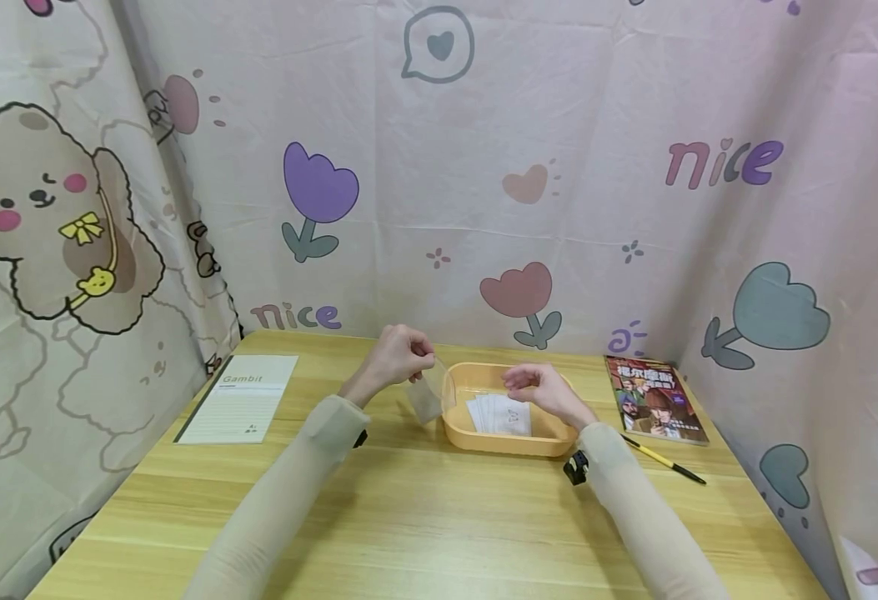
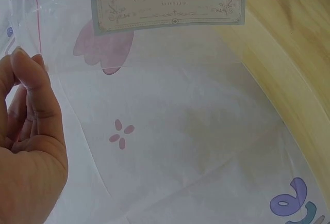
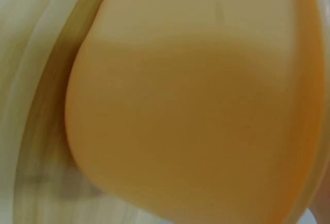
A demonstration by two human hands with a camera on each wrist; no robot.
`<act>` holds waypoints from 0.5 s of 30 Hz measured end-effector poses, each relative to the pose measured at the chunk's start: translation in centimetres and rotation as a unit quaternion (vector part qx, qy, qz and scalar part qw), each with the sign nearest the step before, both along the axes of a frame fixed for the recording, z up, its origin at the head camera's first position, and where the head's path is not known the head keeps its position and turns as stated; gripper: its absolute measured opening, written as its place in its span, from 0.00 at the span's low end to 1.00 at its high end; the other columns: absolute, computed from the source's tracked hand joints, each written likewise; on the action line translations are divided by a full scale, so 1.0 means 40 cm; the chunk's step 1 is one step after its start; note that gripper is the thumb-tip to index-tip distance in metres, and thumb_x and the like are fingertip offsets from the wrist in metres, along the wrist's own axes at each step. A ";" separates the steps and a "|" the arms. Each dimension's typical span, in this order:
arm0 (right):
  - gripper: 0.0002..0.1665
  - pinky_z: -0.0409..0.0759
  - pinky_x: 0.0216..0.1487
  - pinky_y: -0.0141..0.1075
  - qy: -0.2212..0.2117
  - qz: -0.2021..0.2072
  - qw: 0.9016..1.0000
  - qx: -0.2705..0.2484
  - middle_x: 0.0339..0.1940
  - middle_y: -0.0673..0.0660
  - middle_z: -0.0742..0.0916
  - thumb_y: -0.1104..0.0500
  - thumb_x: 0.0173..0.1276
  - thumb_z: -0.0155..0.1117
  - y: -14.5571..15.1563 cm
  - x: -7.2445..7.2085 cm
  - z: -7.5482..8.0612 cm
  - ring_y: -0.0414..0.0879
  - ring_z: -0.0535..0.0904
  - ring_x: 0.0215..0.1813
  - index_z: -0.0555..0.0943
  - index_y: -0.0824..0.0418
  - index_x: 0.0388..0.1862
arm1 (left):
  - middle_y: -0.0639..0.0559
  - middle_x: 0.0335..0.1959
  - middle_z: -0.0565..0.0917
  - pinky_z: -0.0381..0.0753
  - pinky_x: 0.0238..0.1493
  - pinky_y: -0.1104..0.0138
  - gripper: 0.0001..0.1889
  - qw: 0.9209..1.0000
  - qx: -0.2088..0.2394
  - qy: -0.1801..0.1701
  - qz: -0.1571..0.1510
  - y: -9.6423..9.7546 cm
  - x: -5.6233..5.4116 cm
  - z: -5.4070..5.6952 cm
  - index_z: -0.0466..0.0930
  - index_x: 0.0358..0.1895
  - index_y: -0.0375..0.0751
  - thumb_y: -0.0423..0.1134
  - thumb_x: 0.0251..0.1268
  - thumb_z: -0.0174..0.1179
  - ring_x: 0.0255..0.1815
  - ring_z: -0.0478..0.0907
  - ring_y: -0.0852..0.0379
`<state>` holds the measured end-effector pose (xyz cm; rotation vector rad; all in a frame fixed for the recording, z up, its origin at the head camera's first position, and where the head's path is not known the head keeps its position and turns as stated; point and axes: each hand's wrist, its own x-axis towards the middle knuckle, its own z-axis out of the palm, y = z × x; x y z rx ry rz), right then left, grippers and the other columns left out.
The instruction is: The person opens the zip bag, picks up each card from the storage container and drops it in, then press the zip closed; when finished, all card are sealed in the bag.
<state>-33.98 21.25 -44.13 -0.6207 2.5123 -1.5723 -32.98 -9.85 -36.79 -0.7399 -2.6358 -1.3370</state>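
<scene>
My left hand [image 1: 401,354] pinches the top edge of a clear zip bag [image 2: 154,126] with a pink seal line. Inside the bag is a pale printed card [image 2: 170,2] with part of a butterfly drawing; in the head view the bag hangs just left of the tray. My right hand [image 1: 547,392] is over the right part of the yellow-orange plastic tray [image 1: 509,444], fingers loosely bent, with nothing seen in them. Below it, several white paper slips [image 1: 500,415] lie fanned out in the tray, one with handwriting. The right wrist view shows mostly the tray's side.
A white notebook [image 1: 239,400] marked "Gambit" lies at the table's left. On the right are a colourful comic-style book [image 1: 656,400] and a yellow and black pen [image 1: 664,459]. A printed curtain [image 1: 439,167] hangs behind the wooden table [image 1: 439,517].
</scene>
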 end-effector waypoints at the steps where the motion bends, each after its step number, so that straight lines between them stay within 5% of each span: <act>1: 0.23 0.83 0.46 0.28 -0.002 0.002 1.000 0.004 0.50 0.73 0.83 0.71 0.62 0.66 0.004 -0.002 -0.003 0.52 0.82 0.48 0.77 0.75 0.57 | 0.40 0.25 0.86 0.83 0.18 0.66 0.05 1.000 -0.001 0.000 0.001 0.000 0.000 0.000 0.85 0.28 0.36 0.27 0.55 0.60 0.14 0.79 0.57; 15: 0.29 0.76 0.64 0.53 -0.018 0.047 0.983 0.175 0.57 0.64 0.84 0.71 0.55 0.71 0.033 -0.024 -0.019 0.60 0.78 0.61 0.79 0.66 0.58 | 0.37 0.26 0.87 0.83 0.18 0.66 0.05 1.000 -0.002 0.002 -0.009 0.007 -0.004 -0.008 0.86 0.29 0.33 0.28 0.55 0.61 0.14 0.79 0.57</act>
